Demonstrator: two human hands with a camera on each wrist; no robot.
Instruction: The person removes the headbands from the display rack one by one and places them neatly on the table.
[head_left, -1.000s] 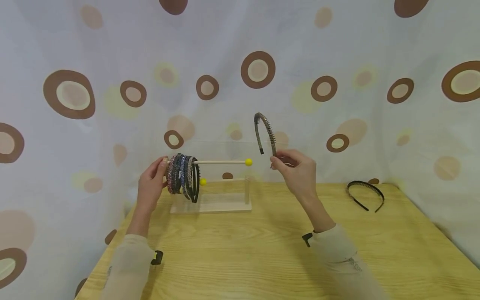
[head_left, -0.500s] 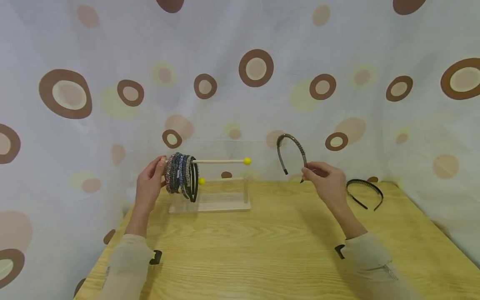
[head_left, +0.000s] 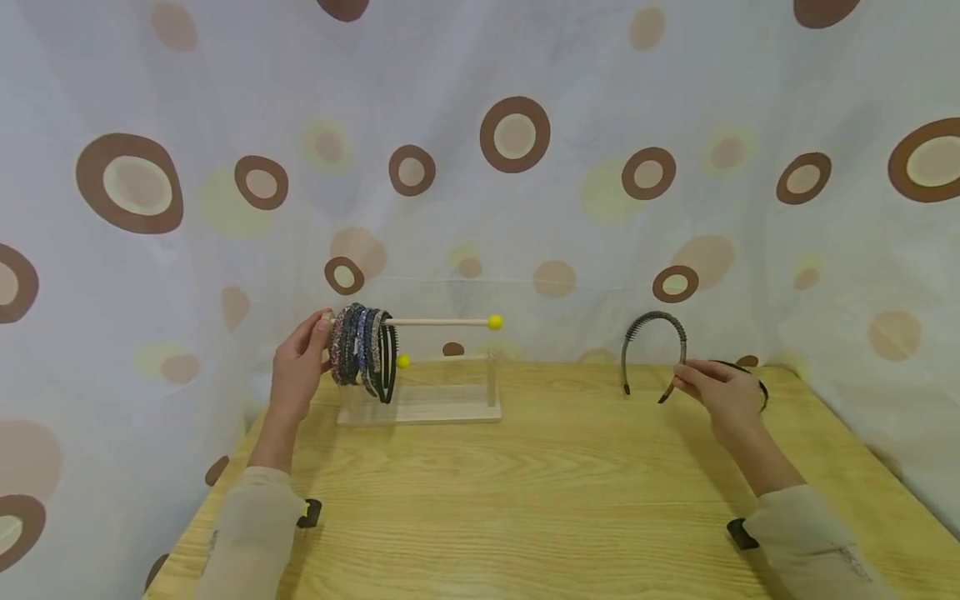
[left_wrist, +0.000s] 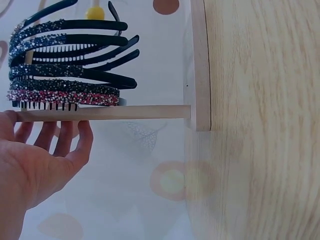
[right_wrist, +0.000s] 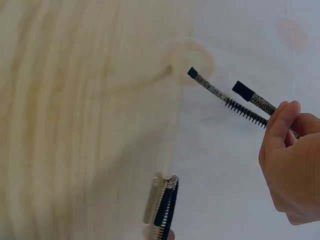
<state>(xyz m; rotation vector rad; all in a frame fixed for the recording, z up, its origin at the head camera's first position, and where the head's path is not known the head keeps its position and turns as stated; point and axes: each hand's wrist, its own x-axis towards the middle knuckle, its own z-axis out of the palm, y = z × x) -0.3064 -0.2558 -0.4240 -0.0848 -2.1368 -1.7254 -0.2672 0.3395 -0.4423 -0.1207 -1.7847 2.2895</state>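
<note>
My left hand (head_left: pixel 296 367) grips the upright (left_wrist: pixel 135 113) at the left end of a wooden headband stand (head_left: pixel 450 408), the fingers behind it in the left wrist view. Several glittery and black headbands (left_wrist: pixel 65 96) hang bunched at that end of the upper rod (head_left: pixel 438 322). Over at the right, my right hand (head_left: pixel 726 398) pinches one leg of a toothed, glittery headband (head_left: pixel 655 316), held arch up above the table. Both its black tips point down. Behind that hand, a black toothed headband (head_left: pixel 764 395) lies on the table, partly hidden.
Yellow balls cap the rods, one (head_left: pixel 495 322) on the upper rod and another (head_left: pixel 403 362) lower down. The wooden table (head_left: pixel 525 500) runs back to a patterned curtain (head_left: pixel 577 208) that rises behind and beside it.
My right hand has carried the glittery headband right and down, away from the upper rod's ball. It now overlaps the black headband on the table. My left hand stays at the stand.
</note>
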